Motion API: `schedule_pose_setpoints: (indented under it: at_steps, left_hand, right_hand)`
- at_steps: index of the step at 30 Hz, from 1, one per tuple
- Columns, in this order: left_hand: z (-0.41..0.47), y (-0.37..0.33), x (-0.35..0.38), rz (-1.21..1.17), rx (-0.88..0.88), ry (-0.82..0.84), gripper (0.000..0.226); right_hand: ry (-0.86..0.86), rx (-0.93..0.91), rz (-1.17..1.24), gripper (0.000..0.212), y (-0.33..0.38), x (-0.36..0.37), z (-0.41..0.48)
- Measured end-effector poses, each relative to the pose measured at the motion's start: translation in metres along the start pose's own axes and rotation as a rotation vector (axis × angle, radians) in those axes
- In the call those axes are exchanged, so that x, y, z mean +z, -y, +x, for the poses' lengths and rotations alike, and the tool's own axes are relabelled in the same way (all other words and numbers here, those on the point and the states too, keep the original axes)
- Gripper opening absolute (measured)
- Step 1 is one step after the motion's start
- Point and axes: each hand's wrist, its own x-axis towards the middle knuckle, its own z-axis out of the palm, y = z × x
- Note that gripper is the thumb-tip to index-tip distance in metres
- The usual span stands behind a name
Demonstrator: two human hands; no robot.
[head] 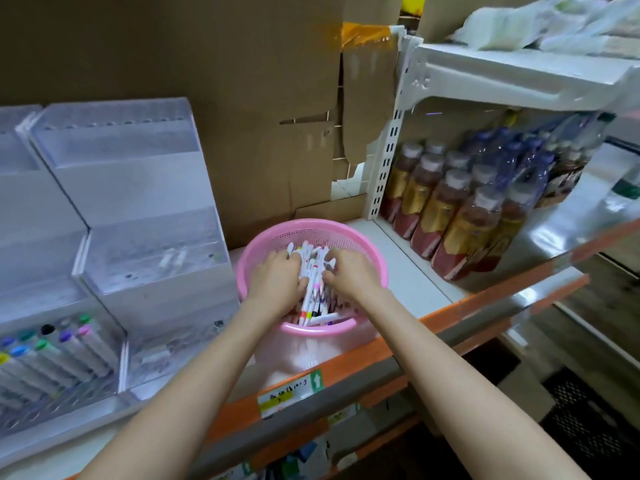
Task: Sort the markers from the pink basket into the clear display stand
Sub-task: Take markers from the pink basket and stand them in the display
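Both hands are sitting inside the pink basket (375, 258), the left hand (277, 282) and right hand (349, 273) curling around a bundle of white markers (313, 282) from either side, fingers closing on the barrels. The basket is resting on a white shelf (412, 271) with an orange front edge. The clear display stand (138, 209) is standing just left, its lowest tier already carrying capped markers. Cardboard is lining the back; shrink-wrapped bottles (460, 216) are crowding the right.
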Motion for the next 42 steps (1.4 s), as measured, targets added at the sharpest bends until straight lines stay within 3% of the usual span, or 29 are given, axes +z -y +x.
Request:
schedule_pose_setpoints:
  at_steps: [5, 9, 13, 19, 23, 26, 31, 37, 42]
  left_hand:
    - [0.015, 0.000, 0.001, -0.111, -0.090, 0.054, 0.015]
    - [0.019, -0.003, 0.002, -0.200, -0.168, 0.074, 0.024]
    - [0.021, -0.005, 0.000, -0.255, -0.223, 0.068, 0.026]
    - [0.020, -0.002, -0.001, -0.301, -0.313, 0.083, 0.034]
    - [0.019, -0.004, -0.002, -0.286, -0.330, 0.071, 0.027]
    - [0.018, -0.005, -0.003, -0.289, -0.344, 0.070, 0.026]
    - [0.012, -0.001, 0.002, -0.289, -0.360, 0.027, 0.027]
    - [0.006, 0.010, -0.001, -0.354, -0.343, 0.050, 0.028]
    - [0.005, 0.005, -0.002, -0.351, -0.326, 0.048, 0.016]
  right_hand:
    - [-0.009, 0.069, 0.047, 0.014, -0.003, 0.003, 0.013]
    - [-0.043, 0.126, 0.049, 0.009, -0.005, 0.007, 0.017]
    - [-0.035, 0.151, 0.041, 0.030, -0.006, 0.003, 0.013]
    - [-0.045, 0.130, 0.048, 0.035, -0.005, 0.002, 0.011]
    - [-0.040, 0.149, 0.086, 0.034, -0.005, 0.002, 0.009]
    - [0.014, 0.156, 0.149, 0.014, -0.004, -0.002, 0.008]
    - [0.045, 0.093, 0.289, 0.035, -0.004, -0.008, 0.005]
    - [0.010, 0.097, 0.276, 0.017, -0.003, -0.003, 0.007]
    - [0.032, 0.096, 0.297, 0.017, -0.002, -0.005, 0.005]
